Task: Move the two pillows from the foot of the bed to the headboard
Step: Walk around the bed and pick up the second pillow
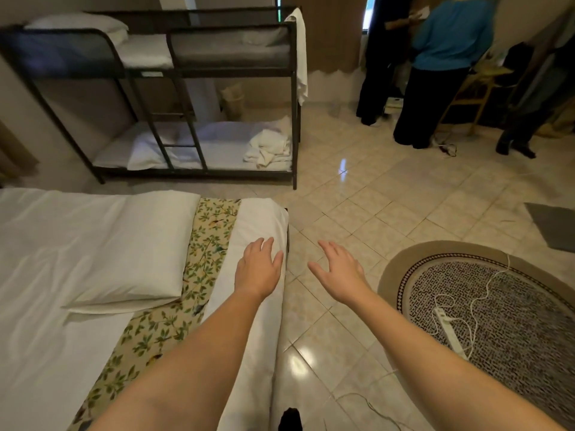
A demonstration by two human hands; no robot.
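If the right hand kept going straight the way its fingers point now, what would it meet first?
Probably nothing soon: the open right hand hovers over the glossy beige tiled floor, beside the bed, fingers pointing ahead. The black metal bunk bed stands further along, though depth is unclear.

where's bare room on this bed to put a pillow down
The widest bare patch is the white sheet left of and below the pillow. The floral runner is partly free below the pillow's corner. The bed's right edge is crowded: a second pillow lies along it under the left hand.
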